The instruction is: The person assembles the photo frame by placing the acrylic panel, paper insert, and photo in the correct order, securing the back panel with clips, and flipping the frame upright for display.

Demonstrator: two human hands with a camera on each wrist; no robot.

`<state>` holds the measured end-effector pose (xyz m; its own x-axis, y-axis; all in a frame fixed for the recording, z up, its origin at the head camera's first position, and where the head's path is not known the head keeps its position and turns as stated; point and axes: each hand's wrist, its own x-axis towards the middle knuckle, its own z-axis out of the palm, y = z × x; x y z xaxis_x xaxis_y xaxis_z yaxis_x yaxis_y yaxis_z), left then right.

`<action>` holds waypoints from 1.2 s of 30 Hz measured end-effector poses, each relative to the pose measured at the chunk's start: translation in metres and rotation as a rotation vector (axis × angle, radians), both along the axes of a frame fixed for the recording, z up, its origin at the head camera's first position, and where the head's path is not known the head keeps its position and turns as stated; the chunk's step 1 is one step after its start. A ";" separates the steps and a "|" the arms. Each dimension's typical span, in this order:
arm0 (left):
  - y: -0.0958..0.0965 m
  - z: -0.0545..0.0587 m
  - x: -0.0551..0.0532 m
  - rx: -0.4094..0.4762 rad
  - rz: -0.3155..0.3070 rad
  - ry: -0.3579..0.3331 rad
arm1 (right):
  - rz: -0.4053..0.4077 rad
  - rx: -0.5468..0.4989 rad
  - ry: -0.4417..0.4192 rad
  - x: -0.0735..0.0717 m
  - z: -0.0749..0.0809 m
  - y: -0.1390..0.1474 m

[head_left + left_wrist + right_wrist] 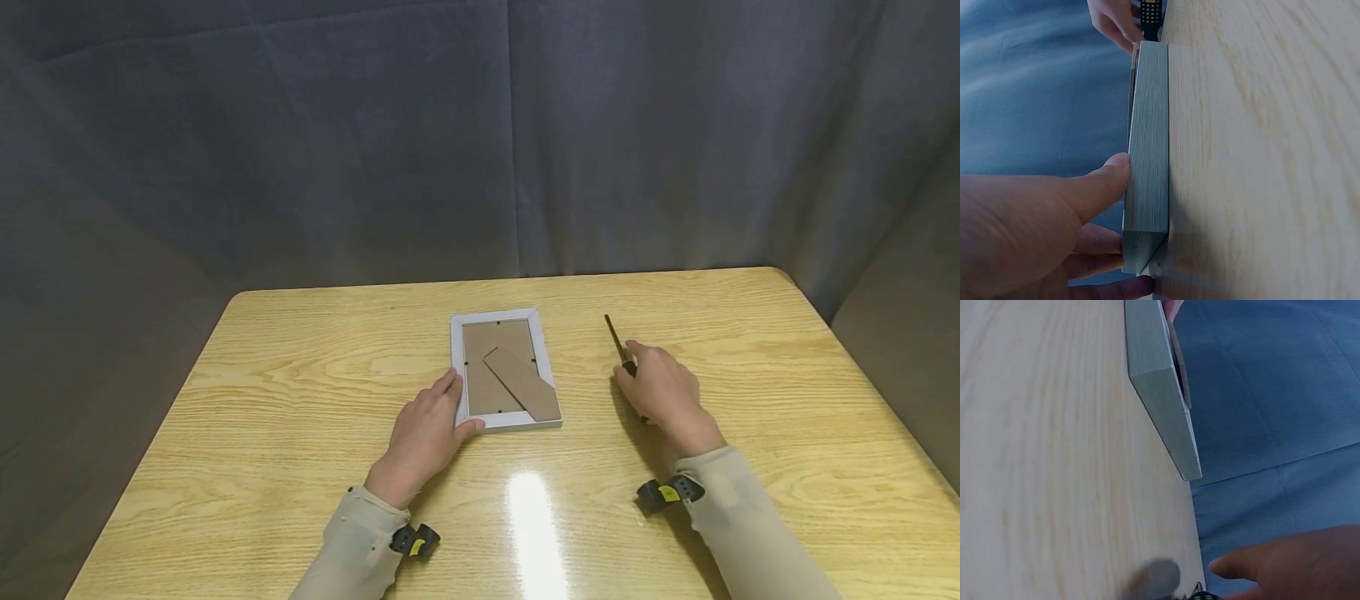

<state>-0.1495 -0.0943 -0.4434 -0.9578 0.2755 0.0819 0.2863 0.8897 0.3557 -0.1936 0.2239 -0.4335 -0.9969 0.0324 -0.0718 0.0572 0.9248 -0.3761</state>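
Observation:
A picture frame (504, 367) with a pale grey border lies back up on the table. Its brown backing board shows a folded-in stand (528, 387) and small dark tabs around the edge. My left hand (425, 425) holds the frame's near left corner, thumb on the near edge and fingers along the left side. To the right of the frame, my right hand (663, 387) grips the black handle of a slim tool (615, 337), probably a screwdriver. Its long dark shaft points away from me, low over the table. Most of the handle is hidden under the hand.
The wooden table (300, 467) has rounded far corners. A dark grey-blue curtain (337, 167) hangs behind it and along both sides. Each wrist carries a small black camera, one beside the left sleeve (352, 542) and one beside the right sleeve (742, 517).

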 end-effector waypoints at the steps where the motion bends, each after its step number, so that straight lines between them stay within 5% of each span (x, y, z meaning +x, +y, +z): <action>1: 0.000 0.000 0.000 -0.002 0.001 0.001 | -0.002 0.003 -0.003 0.000 0.001 0.000; 12: 0.000 0.000 0.000 -0.008 0.000 0.000 | 0.013 0.036 0.049 0.010 0.020 -0.008; 21: 0.000 0.001 0.001 -0.005 -0.005 0.005 | 0.130 -0.032 0.169 0.023 0.029 -0.040; 36: 0.000 0.002 0.000 0.022 0.036 -0.031 | 0.253 -0.070 0.088 0.032 0.001 -0.080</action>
<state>-0.1497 -0.0945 -0.4415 -0.9691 0.2396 0.0581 0.2433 0.8911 0.3832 -0.1618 0.1443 -0.4321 -0.9752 -0.2200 0.0221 -0.2077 0.8773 -0.4326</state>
